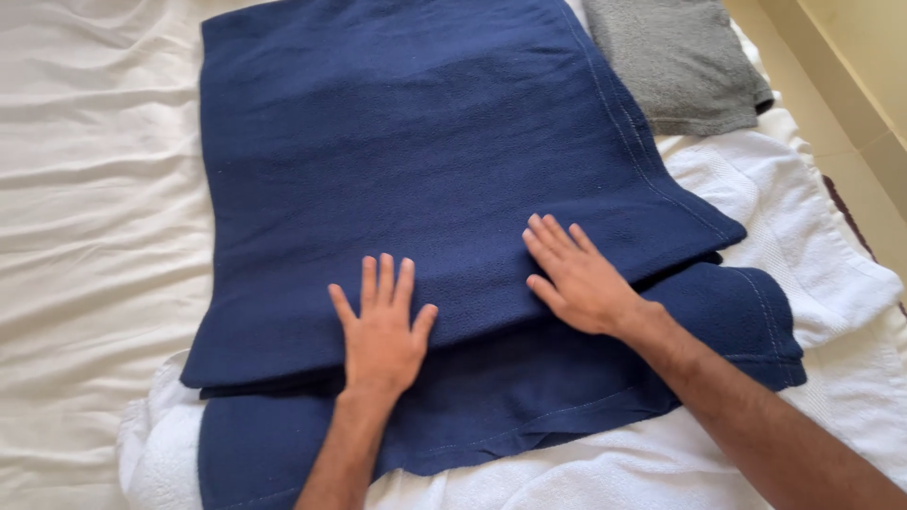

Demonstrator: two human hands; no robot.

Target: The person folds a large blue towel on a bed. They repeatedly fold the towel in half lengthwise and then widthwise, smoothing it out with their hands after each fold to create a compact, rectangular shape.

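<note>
Your left hand (382, 331) lies flat, palm down, fingers spread and pointing away. Your right hand (578, 279) lies flat too, forearm angled in from the lower right.

a bed (85, 236) fills nearly the whole view, covered in a creased cream sheet (94, 113) that catches soft, even daylight. along the right edge, past the mattress, runs a strip of pale beige tiled floor (874, 189) meeting a yellowish wall (864, 38) with a low skirting band.
</note>
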